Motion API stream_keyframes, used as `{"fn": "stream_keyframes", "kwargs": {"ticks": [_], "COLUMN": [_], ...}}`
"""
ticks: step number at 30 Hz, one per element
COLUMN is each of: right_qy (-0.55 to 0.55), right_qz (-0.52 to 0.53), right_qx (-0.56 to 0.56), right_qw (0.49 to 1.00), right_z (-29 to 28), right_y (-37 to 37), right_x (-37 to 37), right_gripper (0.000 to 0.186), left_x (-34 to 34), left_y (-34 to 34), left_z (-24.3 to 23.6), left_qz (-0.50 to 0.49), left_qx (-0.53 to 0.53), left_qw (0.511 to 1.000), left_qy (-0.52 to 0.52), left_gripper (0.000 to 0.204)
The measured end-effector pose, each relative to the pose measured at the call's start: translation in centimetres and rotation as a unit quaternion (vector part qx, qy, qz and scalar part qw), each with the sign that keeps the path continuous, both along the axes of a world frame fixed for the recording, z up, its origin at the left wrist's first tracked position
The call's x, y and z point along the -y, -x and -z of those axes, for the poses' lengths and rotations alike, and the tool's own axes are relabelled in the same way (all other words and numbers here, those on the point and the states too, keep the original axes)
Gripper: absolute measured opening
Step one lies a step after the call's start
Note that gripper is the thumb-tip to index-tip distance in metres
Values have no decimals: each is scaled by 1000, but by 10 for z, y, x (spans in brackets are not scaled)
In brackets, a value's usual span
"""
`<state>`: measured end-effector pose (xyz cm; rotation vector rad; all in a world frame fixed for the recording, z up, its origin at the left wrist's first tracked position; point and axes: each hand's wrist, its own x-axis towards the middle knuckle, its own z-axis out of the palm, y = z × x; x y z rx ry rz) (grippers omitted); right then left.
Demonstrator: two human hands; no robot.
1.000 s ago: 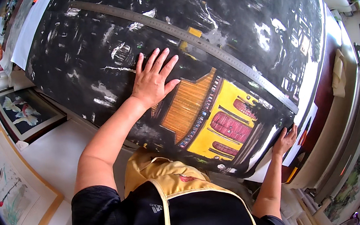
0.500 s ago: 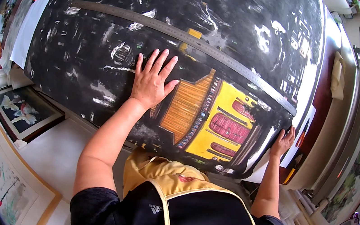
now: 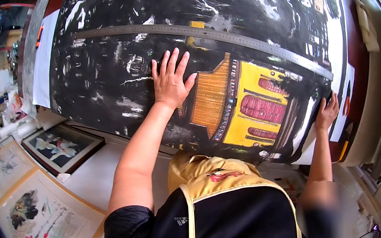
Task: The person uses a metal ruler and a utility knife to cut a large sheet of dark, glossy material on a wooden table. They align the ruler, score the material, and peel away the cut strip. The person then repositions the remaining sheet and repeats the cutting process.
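A large dark painting (image 3: 110, 57) lies spread before me, black with white streaks. On it a yellow building (image 3: 253, 82) with red panels and a brown slatted roof is painted. A long metal ruler (image 3: 238, 39) lies slantwise across the sheet. My left hand (image 3: 171, 84) rests flat on the black area below the ruler, fingers spread, holding nothing. By the painting's right edge, just below the ruler's right end, my right hand (image 3: 327, 111) lies with fingers stretched along the white border. I see nothing gripped in it.
Framed flower pictures (image 3: 62, 148) and a mounted painting (image 3: 45, 224) lean or lie at the left. An orange-and-black cutter (image 3: 39, 37) lies on white paper at the far left. Orange-handled tools (image 3: 346, 104) lie beyond my right hand. A cream cloth (image 3: 367, 26) hangs at the right.
The whole view has turned and shifted, so painting, ruler and both hands appear further right. Against the painting, both hands stay in about the same places.
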<state>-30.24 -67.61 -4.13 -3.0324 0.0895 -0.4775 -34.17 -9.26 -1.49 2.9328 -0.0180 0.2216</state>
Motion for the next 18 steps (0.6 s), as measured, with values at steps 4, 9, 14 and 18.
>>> {"fn": "stream_keyframes", "kwargs": {"ticks": [4,9,14,18], "right_qy": [-3,7,16,-2], "right_qz": [13,31,43,39], "right_qx": [6,8,6,14], "right_qw": [1000,999,999,999], "right_z": [4,7,13,21], "right_y": [0,0,0,-1], "right_x": [3,1,2,-1], "right_gripper": [55,56,56,56], "left_x": [1,1,-1,-4], "left_y": [-1,1,2,2], "left_z": [3,5,9,10], "left_qz": [3,-1,-3,-5], "left_qx": [7,13,14,20], "left_qw": [1000,1000,999,999], "left_qy": [-14,-21,-32,-41], "left_gripper": [66,65,65,65]}}
